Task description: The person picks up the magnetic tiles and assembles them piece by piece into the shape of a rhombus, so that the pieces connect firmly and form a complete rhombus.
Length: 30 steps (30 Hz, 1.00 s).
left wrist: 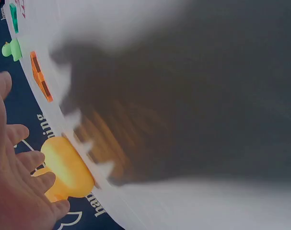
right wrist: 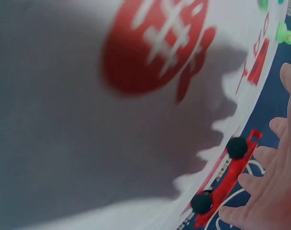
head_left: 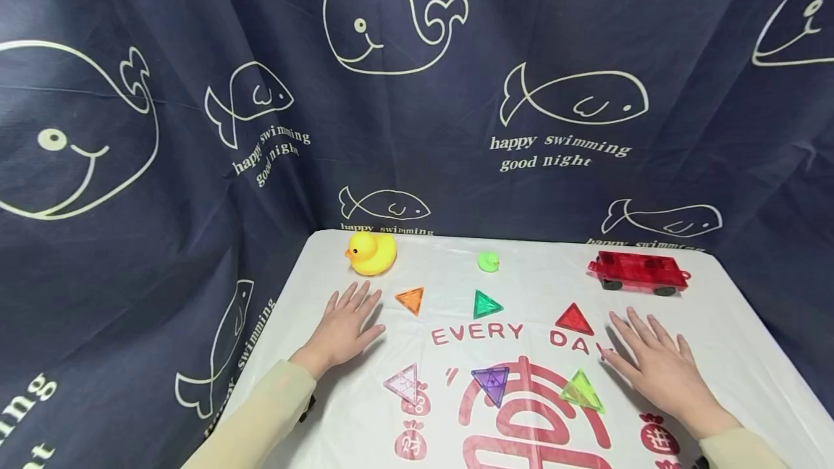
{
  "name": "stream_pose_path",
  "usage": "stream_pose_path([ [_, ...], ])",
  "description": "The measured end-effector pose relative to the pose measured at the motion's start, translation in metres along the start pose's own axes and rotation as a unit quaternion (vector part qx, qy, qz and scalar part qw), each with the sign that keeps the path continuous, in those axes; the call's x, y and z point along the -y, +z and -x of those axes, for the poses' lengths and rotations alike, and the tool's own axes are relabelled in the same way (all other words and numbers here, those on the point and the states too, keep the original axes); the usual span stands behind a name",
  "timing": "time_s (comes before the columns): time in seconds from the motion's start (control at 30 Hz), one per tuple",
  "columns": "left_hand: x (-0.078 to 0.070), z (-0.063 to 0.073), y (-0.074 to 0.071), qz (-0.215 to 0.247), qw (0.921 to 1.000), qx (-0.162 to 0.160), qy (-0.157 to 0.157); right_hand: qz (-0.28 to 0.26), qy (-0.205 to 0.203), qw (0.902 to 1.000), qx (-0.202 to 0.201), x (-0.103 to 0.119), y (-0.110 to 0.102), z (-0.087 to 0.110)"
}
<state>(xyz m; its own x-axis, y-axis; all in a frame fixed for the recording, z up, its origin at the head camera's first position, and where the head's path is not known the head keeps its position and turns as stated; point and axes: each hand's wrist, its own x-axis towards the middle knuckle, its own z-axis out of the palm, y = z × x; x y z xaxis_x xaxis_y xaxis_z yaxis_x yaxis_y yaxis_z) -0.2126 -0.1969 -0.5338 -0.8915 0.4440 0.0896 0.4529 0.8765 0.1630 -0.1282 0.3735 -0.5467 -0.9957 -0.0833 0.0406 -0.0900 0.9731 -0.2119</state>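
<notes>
My left hand point(head_left: 342, 331) is held over the left side of the white table with fingers spread, holding nothing. Nearest to it are an orange translucent triangle tile point(head_left: 410, 300) and a yellow rubber duck point(head_left: 373, 253). On the right, my right hand point(head_left: 664, 371) is also spread and holds nothing. Beside it lie a red triangle tile point(head_left: 575, 319) and a yellow-green triangle tile point(head_left: 583, 391). A red toy car base with black wheels point(head_left: 638, 272) stands beyond its fingertips. Between the hands are a green tile point(head_left: 486, 304), a purple tile point(head_left: 491, 383) and a pale pink tile point(head_left: 402, 383).
A small green duck point(head_left: 488, 261) sits near the table's back edge. Red print and lettering mark the white tablecloth point(head_left: 528, 440). A dark blue curtain point(head_left: 456, 165) with white whales and fish hangs close behind the table and along its sides.
</notes>
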Motion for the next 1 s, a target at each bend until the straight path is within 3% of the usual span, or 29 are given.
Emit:
stream_pose_path([
  [0.4,-0.014,-0.024,0.009,-0.001,1.0,0.004,0.004,-0.028,-0.066,0.9973,-0.012,0.065,0.008,-0.026],
  [0.67,-0.025,-0.038,0.017,0.017,0.9998,0.003,0.012,-0.03,-0.128,0.9904,-0.042,0.117,0.023,-0.039],
  [1.0,-0.028,-0.055,0.037,0.024,0.9985,-0.045,0.022,-0.061,-0.19,0.9787,-0.046,0.179,0.044,-0.046],
])
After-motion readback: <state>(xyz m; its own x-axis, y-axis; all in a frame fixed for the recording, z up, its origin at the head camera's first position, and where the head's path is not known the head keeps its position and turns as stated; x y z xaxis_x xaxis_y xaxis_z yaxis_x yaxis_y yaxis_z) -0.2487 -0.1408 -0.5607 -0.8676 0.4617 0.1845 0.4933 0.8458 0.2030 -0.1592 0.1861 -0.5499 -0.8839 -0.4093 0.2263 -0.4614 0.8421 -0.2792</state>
